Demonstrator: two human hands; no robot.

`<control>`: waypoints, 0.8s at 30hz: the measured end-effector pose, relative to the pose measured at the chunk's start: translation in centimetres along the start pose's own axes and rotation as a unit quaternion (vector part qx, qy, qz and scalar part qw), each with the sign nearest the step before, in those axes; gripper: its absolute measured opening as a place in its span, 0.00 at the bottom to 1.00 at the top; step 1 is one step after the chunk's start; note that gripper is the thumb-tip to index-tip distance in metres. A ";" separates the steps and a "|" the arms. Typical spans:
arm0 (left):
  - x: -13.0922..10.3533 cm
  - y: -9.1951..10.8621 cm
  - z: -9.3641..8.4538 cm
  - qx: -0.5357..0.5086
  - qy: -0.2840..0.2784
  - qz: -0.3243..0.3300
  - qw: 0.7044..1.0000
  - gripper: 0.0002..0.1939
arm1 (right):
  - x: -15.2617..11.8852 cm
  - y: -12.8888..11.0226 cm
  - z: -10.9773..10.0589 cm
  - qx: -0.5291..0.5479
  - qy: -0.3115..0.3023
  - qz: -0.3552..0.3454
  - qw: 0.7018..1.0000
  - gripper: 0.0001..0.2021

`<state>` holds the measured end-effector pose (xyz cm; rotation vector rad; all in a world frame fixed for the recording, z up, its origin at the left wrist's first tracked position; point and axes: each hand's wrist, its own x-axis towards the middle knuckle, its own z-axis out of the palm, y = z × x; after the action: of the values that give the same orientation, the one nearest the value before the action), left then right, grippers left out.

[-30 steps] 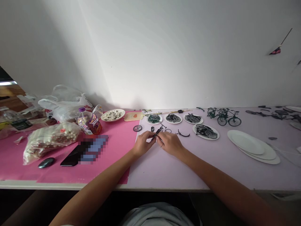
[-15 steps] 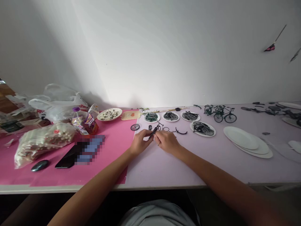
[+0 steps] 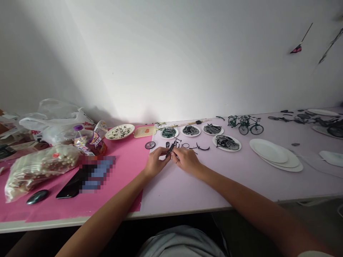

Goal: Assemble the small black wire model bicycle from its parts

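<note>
My left hand (image 3: 157,162) and my right hand (image 3: 187,159) meet above the pale lilac part of the table. Between their fingertips they pinch a dark model bicycle part (image 3: 169,151), held tilted; fingers cover some of it, so its exact shape is hard to see. Just beyond the hands lie a small black piece (image 3: 167,144), a thin ring (image 3: 185,145) and a curved black strip (image 3: 204,147). To their left, a spoked model wheel (image 3: 150,145) rests flat on the pink surface.
Several white plates with bicycle parts, one of them a plate (image 3: 228,142), stand behind the hands. Assembled model bicycles (image 3: 251,125) are at the right, near stacked plates (image 3: 270,151). A phone (image 3: 70,184), bottle (image 3: 85,139), bag of pale pieces (image 3: 40,167) and mouse (image 3: 37,196) occupy the left.
The view has shifted and tilted slightly, so everything sits a little further left. Both hands stay together on the dark part, which has hardly moved in their grip.
</note>
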<state>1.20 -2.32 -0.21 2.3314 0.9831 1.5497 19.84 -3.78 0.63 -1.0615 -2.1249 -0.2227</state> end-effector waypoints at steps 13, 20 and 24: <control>-0.2 -0.2 0.1 -0.003 -0.005 0.002 1.000 0.07 | -0.2 0.3 0.5 0.023 0.004 0.059 0.998 0.15; 0.1 -0.1 0.2 -0.024 0.019 -0.027 0.999 0.09 | -0.3 0.2 0.2 0.062 0.001 0.073 0.995 0.13; 0.7 -0.1 -0.5 -0.027 0.067 -0.047 0.996 0.10 | -0.5 0.1 -0.2 0.089 -0.021 0.091 0.992 0.15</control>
<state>0.92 -1.91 0.45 2.1359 1.0524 1.6921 20.20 -4.13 0.48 -1.1527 -2.0276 0.0768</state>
